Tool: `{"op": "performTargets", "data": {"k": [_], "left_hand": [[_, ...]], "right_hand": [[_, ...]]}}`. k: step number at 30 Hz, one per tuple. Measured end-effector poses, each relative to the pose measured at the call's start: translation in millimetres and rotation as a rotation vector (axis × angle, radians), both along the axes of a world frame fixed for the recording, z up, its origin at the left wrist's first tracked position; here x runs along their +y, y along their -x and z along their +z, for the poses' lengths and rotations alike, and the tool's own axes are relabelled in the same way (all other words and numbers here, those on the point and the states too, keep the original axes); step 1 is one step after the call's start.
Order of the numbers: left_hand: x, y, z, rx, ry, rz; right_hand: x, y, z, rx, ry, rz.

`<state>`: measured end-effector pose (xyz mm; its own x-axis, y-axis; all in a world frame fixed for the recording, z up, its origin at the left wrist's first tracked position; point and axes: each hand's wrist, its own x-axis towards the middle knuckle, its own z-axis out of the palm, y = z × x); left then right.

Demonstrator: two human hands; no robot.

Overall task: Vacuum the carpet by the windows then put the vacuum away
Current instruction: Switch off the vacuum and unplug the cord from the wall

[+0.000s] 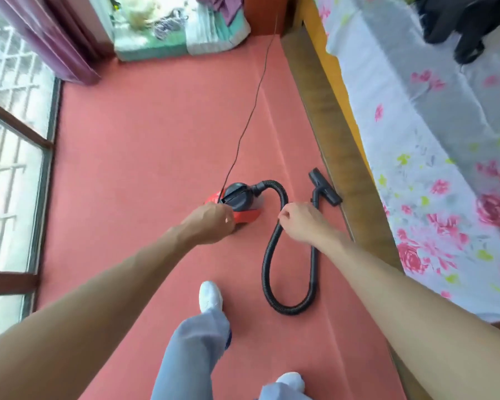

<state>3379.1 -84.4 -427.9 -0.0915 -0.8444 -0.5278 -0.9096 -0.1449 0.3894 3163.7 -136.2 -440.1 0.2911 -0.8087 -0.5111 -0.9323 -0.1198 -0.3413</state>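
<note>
A small red and black vacuum (240, 197) sits on the pink carpet (145, 145) mid-frame. Its black ribbed hose (267, 269) loops toward me and back up to a black floor nozzle (325, 187) lying by the bed frame. A thin black power cord (251, 111) runs tight from the vacuum to the far wall. My left hand (211, 222) reaches down over the vacuum's near side, fingers curled at its body; the grasp itself is hidden. My right hand (299, 222) hovers over the hose and wand with fingers loosely curled.
Windows with white bars (9, 157) line the left side, with a purple curtain (55, 41) at the far left. A wooden bed frame (344, 157) with a floral sheet runs along the right. Bundled bedding (182, 30) lies at the far end. My feet in white socks stand below.
</note>
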Motion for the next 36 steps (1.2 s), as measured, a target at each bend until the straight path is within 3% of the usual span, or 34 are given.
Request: {"op": "performTargets", "data": {"k": [5,17,28,36], "left_hand": [[21,-74,63,-0.02,0.041,0.021],[-36,-209,63,-0.131,0.076,-0.019],[-120,-207,-32,-0.135,-0.057,0.008],[-174,-187,-205,-0.069,-0.138,0.122]], "right_hand": [[4,-101,68,0.049,0.141,0.194],[-43,-200,56,0.188,0.101,0.193],[-141,-216,-46,0.286,0.125,0.43],[-212,-230,-204,0.31,0.086,0.546]]}}
